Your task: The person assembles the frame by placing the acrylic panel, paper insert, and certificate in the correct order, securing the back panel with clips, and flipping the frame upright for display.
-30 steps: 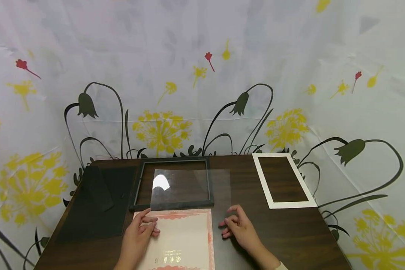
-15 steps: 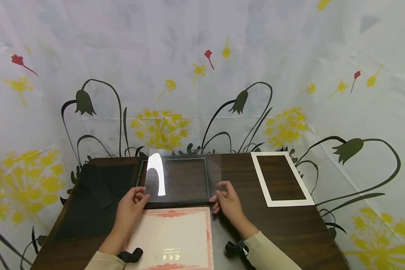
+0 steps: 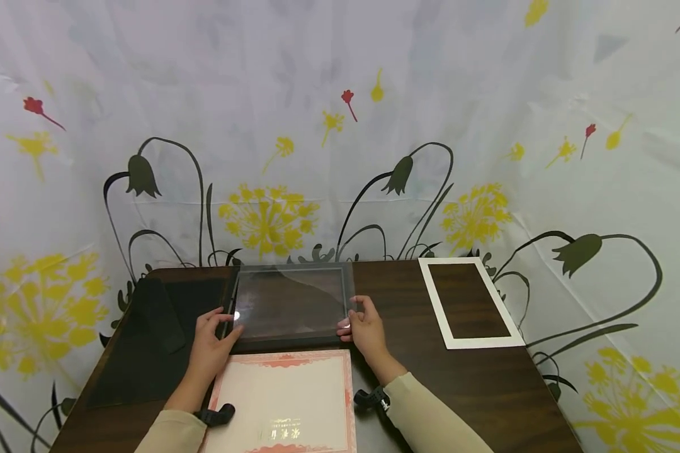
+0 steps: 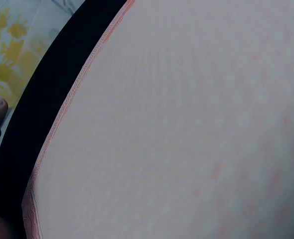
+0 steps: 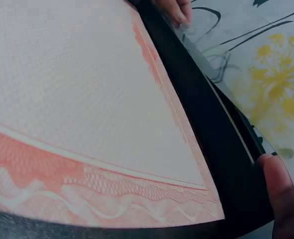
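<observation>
A clear sheet (image 3: 289,305) lies over the black picture frame (image 3: 294,344) in the head view, nearly lined up with it. My left hand (image 3: 206,346) pinches the sheet's left edge near the front corner, with the thumb toward the frame's front bar. At the right edge my right hand (image 3: 367,328) holds the sheet between thumb and fingers. In the right wrist view, the right thumb (image 5: 280,186) is at the sheet's edge above the frame bar. A certificate (image 3: 283,390) with a pink patterned border lies in front of the frame, between the forearms.
A black backing board (image 3: 127,352) with a stand leg (image 3: 166,314) lies on the left of the brown table (image 3: 442,402). Toward the right lies a white mat border (image 3: 484,343). A flower-printed cloth (image 3: 294,126) hangs behind the table.
Both hands have moved forward with the clear sheet, from above the certificate to the frame. The sheet has tilted down flat over the frame. The certificate, mat border and backing board have stayed put.
</observation>
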The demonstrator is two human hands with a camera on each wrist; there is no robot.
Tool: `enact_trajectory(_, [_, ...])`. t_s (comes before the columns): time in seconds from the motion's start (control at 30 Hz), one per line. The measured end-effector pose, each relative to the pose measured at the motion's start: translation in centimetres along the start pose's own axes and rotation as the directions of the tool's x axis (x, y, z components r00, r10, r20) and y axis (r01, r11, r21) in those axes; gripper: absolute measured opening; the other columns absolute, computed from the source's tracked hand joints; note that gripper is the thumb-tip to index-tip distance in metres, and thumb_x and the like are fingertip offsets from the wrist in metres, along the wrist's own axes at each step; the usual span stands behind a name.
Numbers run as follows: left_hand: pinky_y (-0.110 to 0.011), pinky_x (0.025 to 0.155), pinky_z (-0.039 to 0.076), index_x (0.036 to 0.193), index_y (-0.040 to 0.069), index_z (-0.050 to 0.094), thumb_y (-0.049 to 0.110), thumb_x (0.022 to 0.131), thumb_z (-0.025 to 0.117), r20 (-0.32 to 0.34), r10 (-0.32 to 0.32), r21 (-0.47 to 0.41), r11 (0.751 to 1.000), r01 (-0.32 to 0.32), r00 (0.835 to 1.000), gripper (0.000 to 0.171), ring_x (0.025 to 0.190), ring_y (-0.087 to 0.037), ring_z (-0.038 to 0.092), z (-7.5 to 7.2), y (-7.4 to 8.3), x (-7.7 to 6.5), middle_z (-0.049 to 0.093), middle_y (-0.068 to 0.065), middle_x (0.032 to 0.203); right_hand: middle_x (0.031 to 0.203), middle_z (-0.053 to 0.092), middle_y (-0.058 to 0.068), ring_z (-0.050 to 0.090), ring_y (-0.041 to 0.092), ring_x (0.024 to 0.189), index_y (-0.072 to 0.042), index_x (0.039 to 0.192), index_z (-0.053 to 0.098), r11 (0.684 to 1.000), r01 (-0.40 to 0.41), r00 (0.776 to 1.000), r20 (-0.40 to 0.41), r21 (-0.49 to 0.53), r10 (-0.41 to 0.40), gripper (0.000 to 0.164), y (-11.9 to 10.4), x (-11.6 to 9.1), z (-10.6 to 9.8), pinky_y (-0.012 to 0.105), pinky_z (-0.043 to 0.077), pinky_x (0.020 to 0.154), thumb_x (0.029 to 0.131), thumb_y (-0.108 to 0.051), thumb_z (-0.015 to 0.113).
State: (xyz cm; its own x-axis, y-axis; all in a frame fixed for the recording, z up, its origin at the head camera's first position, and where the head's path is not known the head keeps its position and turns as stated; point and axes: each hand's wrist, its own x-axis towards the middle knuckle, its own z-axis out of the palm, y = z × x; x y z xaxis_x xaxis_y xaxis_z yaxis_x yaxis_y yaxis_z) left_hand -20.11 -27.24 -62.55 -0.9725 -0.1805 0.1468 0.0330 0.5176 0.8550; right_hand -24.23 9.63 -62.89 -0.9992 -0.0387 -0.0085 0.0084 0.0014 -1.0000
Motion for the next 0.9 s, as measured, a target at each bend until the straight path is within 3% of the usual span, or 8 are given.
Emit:
enact_trajectory(0.17, [-0.074,0.126,0.025,0.139,0.002,0.068,0.025,0.103,0.079,0.077,-0.048,-0.051,0.997,0.052,0.996,0.044,0.160,-0.051,0.029,-0.4,-0.7,-0.2,0.029,-0.022,0.175,0.086,0.074,0.024,0.081,0.027,0.070,-0.008,0.144,0.054,1.000,-0.001,1.000,-0.013,0.008,0.001,0.031,-0.5,-0.2,-0.2,0.039,0.066,0.062,0.113,-0.004,0.053])
enact_trajectory(0.27, [-0.065,0.130,0.026,0.146,0.005,0.064,0.027,0.105,0.076,0.124,-0.052,-0.057,0.997,0.059,0.991,0.048,0.161,-0.047,0.032,-0.5,-0.9,0.0,0.031,-0.018,0.176,0.089,0.073,0.029,0.081,0.031,0.071,-0.006,0.145,0.053,1.000,0.018,1.000,-0.015,0.025,-0.018,0.032,-0.9,-0.3,-0.2,0.041,0.067,0.065,0.113,-0.003,0.052])
enact_trajectory(0.33, [-0.042,0.132,0.034,0.149,0.007,0.062,0.027,0.106,0.075,0.143,-0.038,-0.043,0.998,0.045,0.989,0.049,0.159,-0.043,0.037,-0.5,-1.0,0.1,0.036,-0.016,0.174,0.092,0.072,0.034,0.081,0.033,0.072,-0.002,0.146,0.051,0.998,0.037,0.999,-0.014,0.050,-0.037,0.033,-1.1,-0.4,-0.1,0.043,0.067,0.067,0.112,-0.001,0.051])
enact_trajectory(0.43, [-0.006,0.117,0.034,0.148,0.006,0.063,0.025,0.106,0.076,0.138,0.011,-0.020,1.000,-0.008,0.990,0.049,0.154,-0.039,0.046,-0.4,-1.1,0.1,0.044,-0.016,0.170,0.091,0.069,0.038,0.080,0.033,0.072,0.001,0.145,0.050,0.996,0.046,0.999,-0.019,0.076,-0.045,0.033,-0.7,-0.3,-0.1,0.044,0.067,0.068,0.111,0.003,0.050])
enact_trajectory(0.53, [0.007,0.102,0.023,0.148,0.006,0.064,0.024,0.105,0.076,0.128,0.053,0.013,0.998,-0.055,0.990,0.049,0.152,-0.039,0.047,-0.3,-1.3,-0.1,0.047,-0.016,0.168,0.090,0.068,0.038,0.079,0.030,0.070,0.002,0.143,0.051,0.995,0.037,0.999,-0.028,0.094,-0.035,0.033,0.0,-0.2,-0.2,0.045,0.068,0.068,0.110,0.006,0.050])
enact_trajectory(0.73, [0.005,0.105,0.024,0.159,0.008,0.055,0.026,0.105,0.076,0.144,0.061,0.060,0.996,-0.071,0.988,0.061,0.154,-0.040,0.045,-0.2,-1.2,-0.1,0.045,-0.016,0.169,0.090,0.070,0.036,0.079,0.030,0.070,0.003,0.144,0.051,0.992,0.036,0.998,-0.053,0.119,-0.030,0.035,0.0,0.1,-1.0,0.046,0.067,0.068,0.110,0.005,0.049])
enact_trajectory(0.8, [-0.006,0.114,0.035,0.163,0.009,0.050,0.026,0.106,0.075,0.156,0.059,0.076,0.995,-0.072,0.986,0.065,0.154,-0.040,0.046,-0.1,-1.1,0.0,0.045,-0.016,0.169,0.088,0.071,0.032,0.079,0.028,0.070,0.004,0.145,0.051,0.992,0.028,0.998,-0.051,0.120,-0.022,0.036,-0.1,0.4,-1.3,0.044,0.068,0.068,0.109,0.005,0.050])
enact_trajectory(0.9, [-0.039,0.124,0.042,0.167,0.010,0.045,0.026,0.106,0.074,0.168,0.062,0.085,0.993,-0.077,0.984,0.069,0.154,-0.040,0.047,-0.1,-1.0,0.0,0.045,-0.015,0.170,0.084,0.074,0.024,0.078,0.023,0.070,0.005,0.146,0.050,0.993,0.007,1.000,-0.029,0.117,-0.003,0.036,-0.4,0.7,-1.6,0.043,0.068,0.069,0.110,0.004,0.051])
